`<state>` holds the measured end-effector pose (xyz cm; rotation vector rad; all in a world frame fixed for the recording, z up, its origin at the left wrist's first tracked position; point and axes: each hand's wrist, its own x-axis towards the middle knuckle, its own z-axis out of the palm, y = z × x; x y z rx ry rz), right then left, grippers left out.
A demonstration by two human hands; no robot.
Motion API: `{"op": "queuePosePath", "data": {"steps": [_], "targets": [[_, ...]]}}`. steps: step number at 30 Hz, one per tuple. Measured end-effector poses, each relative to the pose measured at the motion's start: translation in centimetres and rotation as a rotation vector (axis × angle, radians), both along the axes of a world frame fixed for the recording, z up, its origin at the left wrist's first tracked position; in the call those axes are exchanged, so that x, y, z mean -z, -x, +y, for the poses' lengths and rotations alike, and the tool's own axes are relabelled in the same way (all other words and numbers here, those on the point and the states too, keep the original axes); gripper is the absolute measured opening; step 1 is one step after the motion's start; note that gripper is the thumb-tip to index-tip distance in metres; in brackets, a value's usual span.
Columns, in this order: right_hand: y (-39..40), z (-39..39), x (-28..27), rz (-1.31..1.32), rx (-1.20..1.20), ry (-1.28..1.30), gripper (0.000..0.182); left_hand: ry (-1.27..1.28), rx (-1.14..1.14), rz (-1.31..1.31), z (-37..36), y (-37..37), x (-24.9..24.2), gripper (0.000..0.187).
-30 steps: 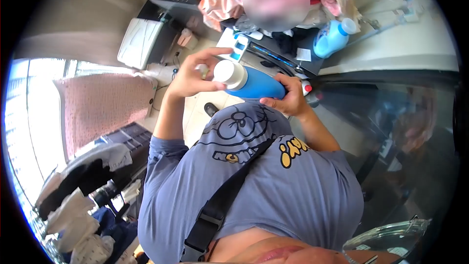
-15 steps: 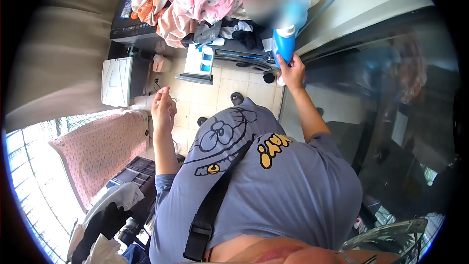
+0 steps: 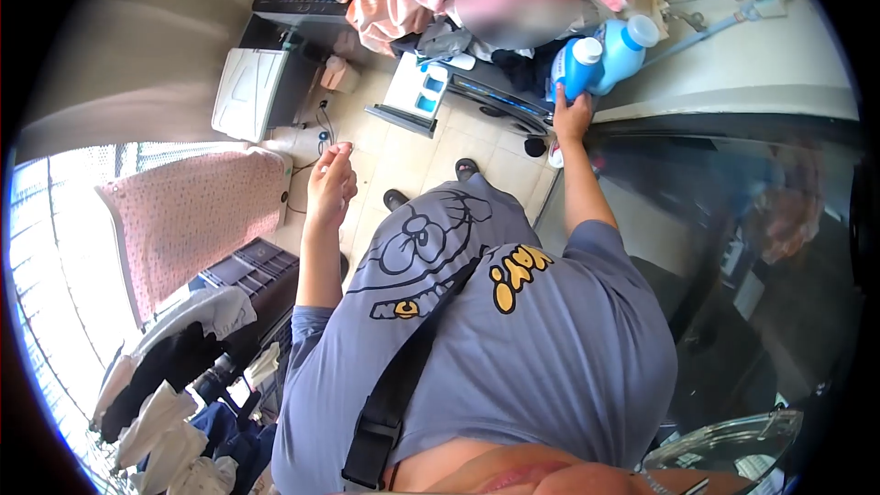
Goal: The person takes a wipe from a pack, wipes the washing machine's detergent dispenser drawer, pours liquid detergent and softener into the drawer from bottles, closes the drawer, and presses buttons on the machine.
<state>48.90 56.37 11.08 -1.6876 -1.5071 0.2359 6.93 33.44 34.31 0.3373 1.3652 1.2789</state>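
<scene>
My right hand (image 3: 573, 116) is closed on the lower part of a blue bottle (image 3: 577, 73) with a white cap, at the right end of the machine's top. Touching or just beside it stands a larger light-blue bottle (image 3: 625, 50), also with a pale cap. My left hand (image 3: 332, 185) hangs over the floor with its fingers curled and the tips pinched together; whether anything is between them is hidden. A detergent drawer (image 3: 403, 119) is pulled out of the dark washing machine (image 3: 500, 103), and blue shows in its compartments.
Pink and orange cloths (image 3: 394, 14) are heaped on the machine. A white-lidded bin (image 3: 247, 92) stands left, near a cable (image 3: 324, 133) on the tiles. Dark glass (image 3: 697, 211) borders the right side; clothes (image 3: 183, 431) and a crate (image 3: 247, 266) are lower left.
My right hand has carried the blue bottle back from the machine's front edge to beside the larger bottle. My left hand stays raised and curled. The head view has shifted slightly.
</scene>
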Motion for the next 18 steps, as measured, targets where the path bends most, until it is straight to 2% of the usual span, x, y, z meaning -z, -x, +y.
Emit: {"op": "queuePosePath", "data": {"steps": [2, 3, 4, 6, 8, 10, 12, 16, 18], "targets": [[0.1, -0.6, 0.1, -0.007, 0.027, -0.022, 0.047, 0.017, -0.023, 0.001, -0.7, 0.1, 0.3, 0.015], [1.0, -1.9, -1.4, 0.124, 0.087, -0.004, 0.050, 0.023, -0.038, 0.001, -1.0, 0.1, 0.5, 0.016], [1.3, -2.9, 0.2, 0.231, 0.201, 0.040, 0.056, 0.024, -0.053, 0.004, -1.1, 0.1, 0.6, 0.017], [2.5, -5.8, 3.8, 0.075, 0.299, 0.172, 0.057, -0.007, -0.083, 0.020, -1.8, 0.3, 0.8, 0.019], [4.5, -7.2, 10.8, 0.271, -0.078, 0.626, 0.055, 0.026, -0.140, -0.001, -2.6, 0.8, 1.2, 0.018], [9.2, -7.6, 8.5, 0.087, -0.547, 0.735, 0.053, 0.058, -0.162, 0.010, -3.6, 0.8, 1.9, 0.017], [14.0, -5.1, 6.6, 0.054, -0.642, 0.567, 0.051, 0.090, -0.185, 0.021, -4.4, 0.9, 2.1, 0.016], [21.0, 1.8, 7.2, -0.039, -0.656, 0.480, 0.048, 0.129, -0.232, 0.023, -6.0, 1.1, 2.4, 0.011], [23.2, 2.7, 6.8, -0.182, -0.619, 0.492, 0.054, 0.109, -0.245, 0.001, -7.4, 2.3, 2.6, 0.011]]}}
